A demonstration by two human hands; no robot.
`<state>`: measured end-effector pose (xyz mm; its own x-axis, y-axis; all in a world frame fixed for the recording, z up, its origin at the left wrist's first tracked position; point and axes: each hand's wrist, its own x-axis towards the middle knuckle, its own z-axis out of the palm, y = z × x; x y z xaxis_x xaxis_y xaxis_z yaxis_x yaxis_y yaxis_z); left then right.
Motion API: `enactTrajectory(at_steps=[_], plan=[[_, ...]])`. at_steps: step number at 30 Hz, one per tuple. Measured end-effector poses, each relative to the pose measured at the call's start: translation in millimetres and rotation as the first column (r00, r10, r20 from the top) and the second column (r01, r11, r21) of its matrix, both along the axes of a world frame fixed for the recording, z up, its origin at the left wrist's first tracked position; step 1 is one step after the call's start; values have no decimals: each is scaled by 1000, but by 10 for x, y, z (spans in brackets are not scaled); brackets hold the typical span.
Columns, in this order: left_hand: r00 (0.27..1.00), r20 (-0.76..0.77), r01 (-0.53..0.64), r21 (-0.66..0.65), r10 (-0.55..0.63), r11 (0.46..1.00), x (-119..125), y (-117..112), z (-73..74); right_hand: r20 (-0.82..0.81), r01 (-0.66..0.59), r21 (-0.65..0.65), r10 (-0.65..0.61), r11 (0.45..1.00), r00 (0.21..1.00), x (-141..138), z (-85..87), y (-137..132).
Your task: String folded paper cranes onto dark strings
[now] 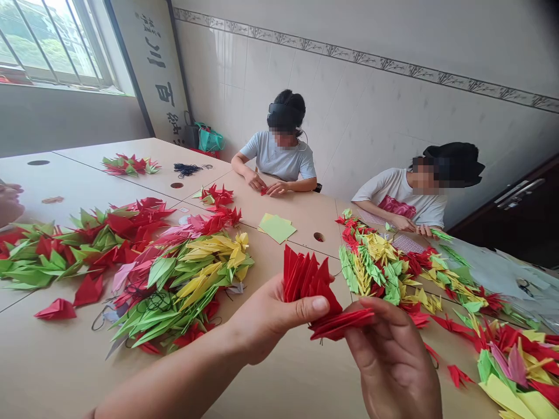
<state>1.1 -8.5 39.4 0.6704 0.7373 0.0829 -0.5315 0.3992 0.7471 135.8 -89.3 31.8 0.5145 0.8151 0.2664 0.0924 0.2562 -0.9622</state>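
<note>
Left hand (271, 317) and right hand (393, 366) grip red paper cranes (305, 285); black-lettered banner (159, 75) beyond.

Two co-workers at the far table edge: grey T-shirt (279, 157), white T-shirt (399, 198). Paper squares (275, 228) lie on the table (305, 212). Behind: window (52, 46), hanging banner (157, 70), teal bag (209, 139), tiled wall (349, 99).
</note>
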Motion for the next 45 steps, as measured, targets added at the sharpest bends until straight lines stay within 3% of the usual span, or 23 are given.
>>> enactTrajectory(at_steps=[5,8,12,16,20,26,35,37,41,45], plan=[[998,-6,61,104,-61,993,-6,3,-4,240,-74,87,51,993,970,38,-14,54],[997,-21,74,139,-72,987,-5,4,-3,299,-94,69,70,993,952,55,17,71],[998,-11,69,126,-68,990,0,0,-10,224,-167,18,159,986,962,70,27,75],[1000,-7,22,95,-22,995,10,-8,-15,51,-249,73,245,966,968,109,-1,74],[998,-54,19,67,-16,998,16,-6,-25,-55,-229,113,236,967,970,131,-14,60],[997,-64,71,327,-52,942,-4,-10,35,-53,-275,88,281,957,958,146,-53,64],[987,-117,145,381,-108,913,-32,-48,38,-73,-397,-15,395,918,916,200,-85,116],[989,-130,122,418,-74,900,-33,-56,32,-59,-366,7,366,931,929,188,-74,118],[976,-193,6,482,99,876,-27,-61,22,-59,-366,119,375,923,925,177,-41,104],[959,-264,5,390,107,921,-29,-40,1,-57,-474,146,486,868,872,209,-27,88]])
